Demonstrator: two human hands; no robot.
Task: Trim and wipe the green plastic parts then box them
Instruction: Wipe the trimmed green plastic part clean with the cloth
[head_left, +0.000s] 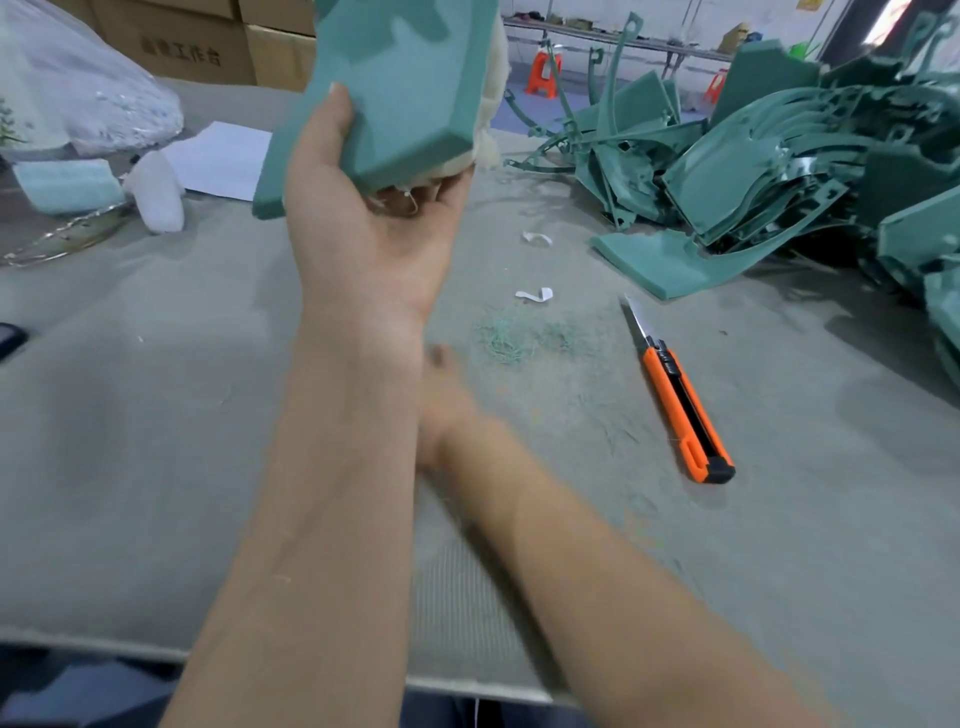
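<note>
Cardboard boxes stand along the upper left of the frame, with a clear plastic bag bulging in front of them and a white sheet of paper lying just to its right on the grey table. Moving toward the upper middle, we see the left hand raised above the table, palm turned to us, gripping the green plastic part. Its thumb is pressed on the part's left edge, and the part's lower end sits in the palm. A cream cloth shows behind the part's right edge and bunches into the same palm. Lower, at the middle of the frame, the right hand lies low over the table, well below the part. It is blurred and half hidden behind the left forearm, so we cannot tell how its fingers lie. To its right are thin green shavings, then an orange utility knife with its blade out, lying on the table apart from both hands. A tangled pile of green parts fills the upper right.
</note>
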